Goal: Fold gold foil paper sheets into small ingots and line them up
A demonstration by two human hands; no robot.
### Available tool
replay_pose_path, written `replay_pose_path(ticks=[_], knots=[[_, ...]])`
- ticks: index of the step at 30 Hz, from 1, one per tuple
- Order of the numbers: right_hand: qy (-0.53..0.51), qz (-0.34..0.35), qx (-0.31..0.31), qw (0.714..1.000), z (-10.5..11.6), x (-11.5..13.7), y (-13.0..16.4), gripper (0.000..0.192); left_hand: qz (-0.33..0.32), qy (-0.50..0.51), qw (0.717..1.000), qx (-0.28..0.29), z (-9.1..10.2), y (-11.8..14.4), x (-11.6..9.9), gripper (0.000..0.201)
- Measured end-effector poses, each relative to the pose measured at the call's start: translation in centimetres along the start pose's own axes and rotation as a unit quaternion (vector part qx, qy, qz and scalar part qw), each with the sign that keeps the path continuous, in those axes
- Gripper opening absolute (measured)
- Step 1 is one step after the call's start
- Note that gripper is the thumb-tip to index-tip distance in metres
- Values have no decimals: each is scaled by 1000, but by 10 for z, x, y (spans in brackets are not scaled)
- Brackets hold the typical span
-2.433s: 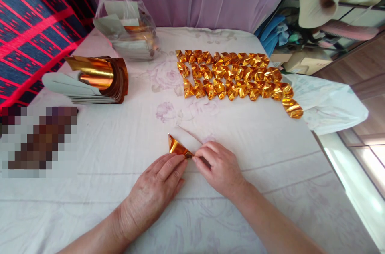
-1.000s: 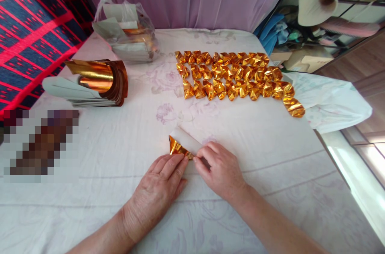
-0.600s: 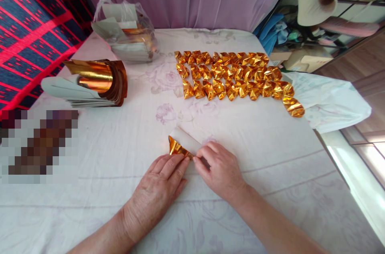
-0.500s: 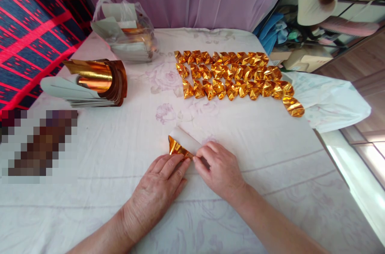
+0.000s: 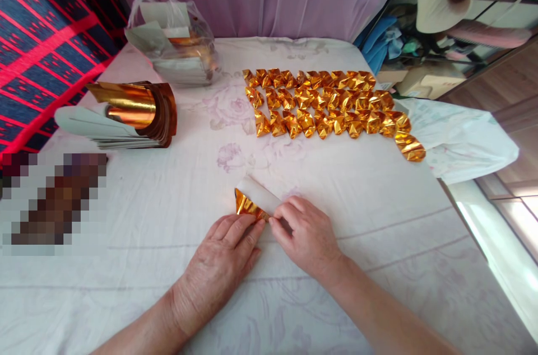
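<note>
One sheet (image 5: 254, 197) is slanting lengthwise, far left to near right. The right hand (image 5: 310, 236) is pinching its near end; the left hand (image 5: 223, 247), fingers flat, is pressing its edge.

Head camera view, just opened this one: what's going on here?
A person's left hand rests its fingers on a partly folded gold-and-white sheet on the cloth-covered table, while the right hand appears to pinch its edge. Beyond them, folded gold pieces lie mostly in three rows, and a stack of curled sheets sits farther left.
</note>
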State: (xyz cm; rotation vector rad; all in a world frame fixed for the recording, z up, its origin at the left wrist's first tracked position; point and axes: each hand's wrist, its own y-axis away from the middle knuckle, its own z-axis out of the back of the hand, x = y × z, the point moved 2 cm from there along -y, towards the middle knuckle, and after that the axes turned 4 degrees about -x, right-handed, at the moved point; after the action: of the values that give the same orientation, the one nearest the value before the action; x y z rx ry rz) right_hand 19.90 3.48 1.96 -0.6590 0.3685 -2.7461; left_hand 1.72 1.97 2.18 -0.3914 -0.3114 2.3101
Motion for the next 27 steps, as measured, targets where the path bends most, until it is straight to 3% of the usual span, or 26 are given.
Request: replay_pose_path(ticks=[27], knots=[[5, 2, -7, 1000, 0, 0, -1, 15, 2, 9, 1000, -2, 0, -3, 1, 33]])
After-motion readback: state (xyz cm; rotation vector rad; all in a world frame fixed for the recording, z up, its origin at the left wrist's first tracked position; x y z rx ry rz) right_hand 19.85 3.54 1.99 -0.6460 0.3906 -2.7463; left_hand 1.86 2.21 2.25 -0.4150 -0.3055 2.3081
